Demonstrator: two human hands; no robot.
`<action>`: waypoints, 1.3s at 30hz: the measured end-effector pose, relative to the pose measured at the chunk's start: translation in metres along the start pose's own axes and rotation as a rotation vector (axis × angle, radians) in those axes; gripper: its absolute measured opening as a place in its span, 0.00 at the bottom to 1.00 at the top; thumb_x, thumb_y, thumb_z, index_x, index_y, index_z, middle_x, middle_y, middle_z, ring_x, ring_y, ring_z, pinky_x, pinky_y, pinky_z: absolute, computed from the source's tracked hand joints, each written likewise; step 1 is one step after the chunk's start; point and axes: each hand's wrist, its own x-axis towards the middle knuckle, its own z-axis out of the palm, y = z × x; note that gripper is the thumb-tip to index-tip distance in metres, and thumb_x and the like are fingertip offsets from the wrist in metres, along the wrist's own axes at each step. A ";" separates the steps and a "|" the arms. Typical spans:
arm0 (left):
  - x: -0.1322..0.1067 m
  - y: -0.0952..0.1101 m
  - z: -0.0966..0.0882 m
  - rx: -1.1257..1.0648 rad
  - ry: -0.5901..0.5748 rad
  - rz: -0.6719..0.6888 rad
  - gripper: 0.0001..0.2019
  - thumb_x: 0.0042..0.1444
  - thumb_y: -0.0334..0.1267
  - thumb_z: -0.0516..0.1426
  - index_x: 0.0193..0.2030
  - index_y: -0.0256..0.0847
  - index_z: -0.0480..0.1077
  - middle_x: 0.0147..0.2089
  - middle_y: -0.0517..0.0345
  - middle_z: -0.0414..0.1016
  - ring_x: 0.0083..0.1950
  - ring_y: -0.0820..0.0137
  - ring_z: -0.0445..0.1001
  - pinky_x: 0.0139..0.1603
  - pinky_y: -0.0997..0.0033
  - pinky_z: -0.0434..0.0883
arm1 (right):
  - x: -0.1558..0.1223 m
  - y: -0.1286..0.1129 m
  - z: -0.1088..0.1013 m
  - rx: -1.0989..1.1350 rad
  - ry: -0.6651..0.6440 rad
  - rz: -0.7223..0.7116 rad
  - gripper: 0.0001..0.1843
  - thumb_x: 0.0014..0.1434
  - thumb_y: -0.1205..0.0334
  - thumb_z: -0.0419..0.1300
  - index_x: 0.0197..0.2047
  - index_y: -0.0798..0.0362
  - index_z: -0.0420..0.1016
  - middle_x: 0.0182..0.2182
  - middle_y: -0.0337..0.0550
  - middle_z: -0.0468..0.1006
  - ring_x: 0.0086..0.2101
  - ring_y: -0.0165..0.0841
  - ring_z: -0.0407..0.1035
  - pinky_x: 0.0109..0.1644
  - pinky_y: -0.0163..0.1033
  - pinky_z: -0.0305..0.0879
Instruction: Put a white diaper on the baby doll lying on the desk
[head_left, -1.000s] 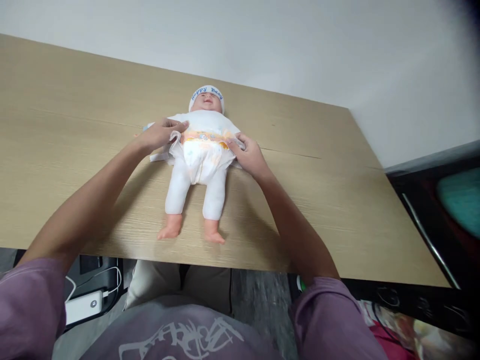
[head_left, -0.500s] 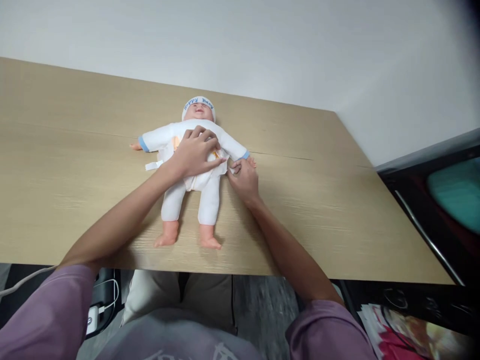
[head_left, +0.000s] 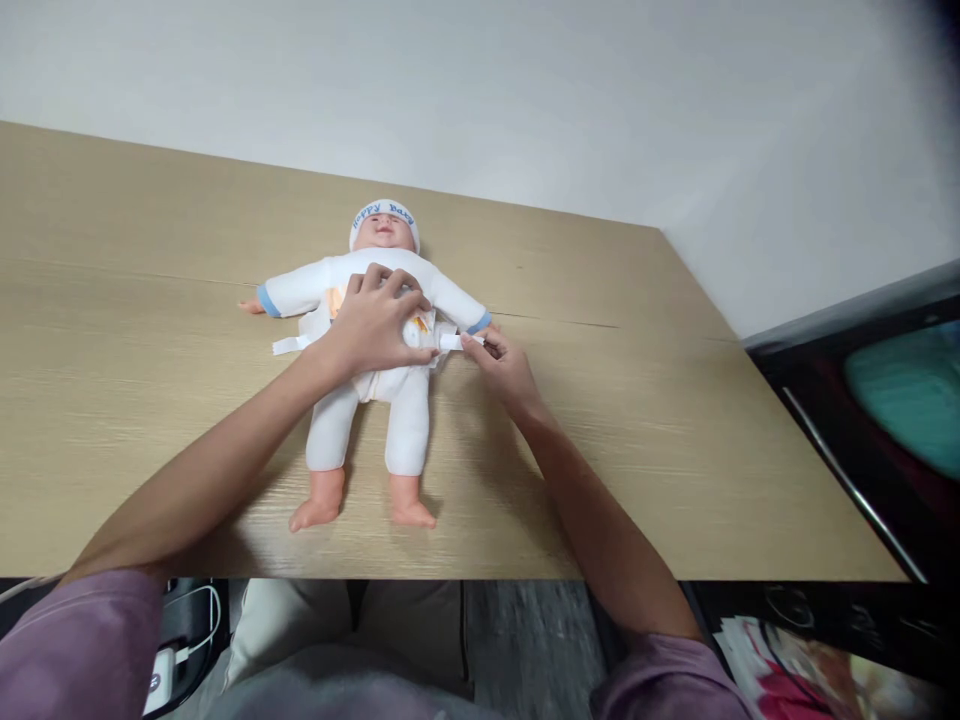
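Observation:
A baby doll [head_left: 330,272] in white clothes with blue cuffs and a lettered cap lies on its back, feet towards me. Round its hips is a white diaper [head_left: 376,386] with a printed front. My left hand [head_left: 375,325] rests on the diaper's front with its fingers spread, covering much of the print. My right hand [head_left: 510,368] pinches the end of a white diaper tab [head_left: 451,342], pulled out sideways at the doll's hip on the right. Another diaper tab [head_left: 287,345] sticks out loose on the left side.
The doll lies on a light wooden table [head_left: 150,420] against a pale wall [head_left: 480,100]. To the right stands a dark object with a teal panel [head_left: 911,390]. Below the table edge are a white charger with a cable [head_left: 161,680] and some colourful printed papers [head_left: 787,665].
My right hand has drawn the tab outward to the right, so its white strip now shows stretched. My left hand stays on the diaper. The view has shifted slightly.

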 end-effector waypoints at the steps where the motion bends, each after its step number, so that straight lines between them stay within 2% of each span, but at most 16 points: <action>1: 0.000 0.000 0.001 0.006 0.002 0.002 0.31 0.54 0.59 0.75 0.62 0.48 0.83 0.70 0.43 0.76 0.73 0.29 0.65 0.72 0.29 0.62 | 0.003 -0.007 0.001 0.021 -0.006 -0.006 0.31 0.65 0.26 0.62 0.31 0.45 0.69 0.26 0.34 0.63 0.30 0.35 0.59 0.35 0.41 0.59; 6: -0.001 0.001 0.004 0.051 0.023 0.003 0.29 0.54 0.54 0.74 0.61 0.48 0.83 0.69 0.42 0.76 0.71 0.30 0.66 0.69 0.31 0.65 | 0.025 -0.040 0.032 0.040 -0.101 -0.085 0.28 0.68 0.28 0.61 0.34 0.44 0.65 0.27 0.35 0.66 0.30 0.35 0.63 0.36 0.42 0.63; 9: -0.001 0.001 0.004 0.057 0.037 -0.003 0.27 0.55 0.52 0.74 0.60 0.46 0.82 0.68 0.41 0.77 0.70 0.30 0.67 0.68 0.31 0.65 | 0.028 -0.049 0.051 0.027 -0.091 -0.105 0.25 0.70 0.31 0.60 0.38 0.43 0.65 0.29 0.36 0.70 0.31 0.36 0.68 0.38 0.43 0.69; 11: -0.001 0.000 0.005 0.048 0.036 0.003 0.26 0.56 0.53 0.73 0.59 0.47 0.82 0.68 0.41 0.77 0.70 0.31 0.67 0.67 0.31 0.66 | 0.018 -0.049 0.055 0.003 -0.016 -0.159 0.22 0.72 0.33 0.60 0.44 0.44 0.69 0.36 0.41 0.78 0.36 0.39 0.74 0.43 0.46 0.76; 13: -0.002 -0.001 0.006 0.035 0.033 0.007 0.25 0.58 0.53 0.72 0.59 0.47 0.82 0.68 0.41 0.77 0.70 0.31 0.67 0.67 0.31 0.66 | 0.000 -0.046 0.053 -0.063 0.059 -0.286 0.19 0.76 0.38 0.59 0.53 0.45 0.75 0.50 0.51 0.83 0.50 0.45 0.79 0.58 0.52 0.79; 15: -0.002 -0.002 0.008 0.022 0.027 0.002 0.28 0.58 0.54 0.72 0.62 0.47 0.81 0.68 0.41 0.77 0.70 0.31 0.67 0.68 0.31 0.66 | -0.017 -0.042 0.049 -0.169 0.067 -0.420 0.22 0.79 0.44 0.56 0.66 0.45 0.77 0.65 0.56 0.80 0.66 0.50 0.74 0.74 0.60 0.71; 17: -0.001 -0.003 0.007 0.008 0.016 -0.012 0.33 0.56 0.53 0.73 0.66 0.46 0.79 0.69 0.41 0.77 0.71 0.31 0.67 0.69 0.31 0.66 | -0.029 -0.038 0.047 -0.269 -0.003 -0.494 0.29 0.80 0.47 0.52 0.78 0.44 0.70 0.75 0.54 0.74 0.77 0.51 0.65 0.83 0.65 0.61; 20: 0.001 -0.006 -0.001 -0.064 -0.024 -0.020 0.39 0.53 0.51 0.74 0.71 0.47 0.75 0.71 0.41 0.77 0.73 0.31 0.66 0.72 0.30 0.65 | -0.030 -0.032 0.047 -0.336 -0.092 -0.523 0.36 0.81 0.47 0.49 0.87 0.44 0.59 0.81 0.50 0.67 0.81 0.50 0.57 0.86 0.67 0.56; 23: -0.004 -0.017 -0.017 -0.298 -0.055 0.025 0.40 0.59 0.57 0.71 0.75 0.48 0.70 0.75 0.44 0.75 0.76 0.37 0.67 0.77 0.35 0.66 | -0.023 -0.027 0.045 -0.329 -0.124 -0.564 0.37 0.81 0.47 0.48 0.87 0.45 0.58 0.83 0.48 0.65 0.82 0.48 0.57 0.86 0.65 0.55; 25: -0.015 -0.030 -0.025 -0.451 0.006 0.031 0.35 0.68 0.59 0.65 0.76 0.47 0.69 0.76 0.44 0.74 0.76 0.45 0.71 0.78 0.43 0.68 | -0.020 -0.025 0.042 -0.317 -0.137 -0.595 0.36 0.82 0.47 0.47 0.87 0.46 0.59 0.83 0.48 0.65 0.82 0.47 0.58 0.87 0.64 0.54; 27: -0.033 -0.049 -0.027 -0.478 0.119 -0.015 0.28 0.74 0.58 0.59 0.73 0.46 0.71 0.75 0.44 0.75 0.75 0.49 0.73 0.78 0.47 0.68 | -0.020 -0.025 0.039 -0.317 -0.140 -0.604 0.36 0.82 0.46 0.46 0.86 0.47 0.60 0.83 0.49 0.65 0.82 0.47 0.58 0.87 0.64 0.53; 29: -0.054 -0.070 -0.024 -0.436 0.209 -0.105 0.26 0.76 0.58 0.57 0.70 0.46 0.73 0.73 0.43 0.77 0.73 0.51 0.74 0.78 0.47 0.69 | -0.022 -0.028 0.038 -0.330 -0.124 -0.594 0.35 0.82 0.46 0.46 0.85 0.46 0.62 0.82 0.49 0.67 0.81 0.49 0.59 0.86 0.65 0.54; 32: -0.082 -0.099 -0.017 -0.417 0.222 -0.230 0.23 0.75 0.58 0.56 0.65 0.45 0.74 0.66 0.43 0.82 0.63 0.53 0.79 0.70 0.49 0.75 | -0.024 -0.043 0.041 -0.328 -0.033 -0.574 0.32 0.81 0.46 0.49 0.81 0.44 0.69 0.78 0.51 0.72 0.78 0.52 0.64 0.83 0.67 0.59; 34: -0.094 -0.112 -0.015 -0.365 0.197 -0.264 0.19 0.75 0.55 0.56 0.60 0.45 0.75 0.62 0.45 0.84 0.59 0.54 0.80 0.67 0.49 0.75 | -0.022 -0.061 0.046 -0.320 0.051 -0.571 0.27 0.80 0.46 0.53 0.75 0.44 0.75 0.71 0.54 0.78 0.71 0.55 0.71 0.78 0.68 0.64; 36: -0.100 -0.117 -0.016 -0.236 0.190 -0.290 0.16 0.74 0.52 0.56 0.56 0.45 0.76 0.59 0.45 0.85 0.59 0.52 0.79 0.69 0.46 0.73 | -0.017 -0.082 0.054 -0.329 0.090 -0.575 0.22 0.79 0.47 0.57 0.67 0.44 0.80 0.58 0.54 0.84 0.60 0.55 0.77 0.70 0.66 0.69; 39: -0.106 -0.114 -0.019 0.000 0.145 -0.339 0.15 0.72 0.52 0.58 0.52 0.44 0.76 0.55 0.41 0.85 0.60 0.45 0.77 0.70 0.39 0.69 | -0.002 -0.114 0.069 -0.359 0.017 -0.609 0.16 0.78 0.48 0.58 0.58 0.45 0.82 0.43 0.49 0.82 0.46 0.51 0.77 0.60 0.60 0.73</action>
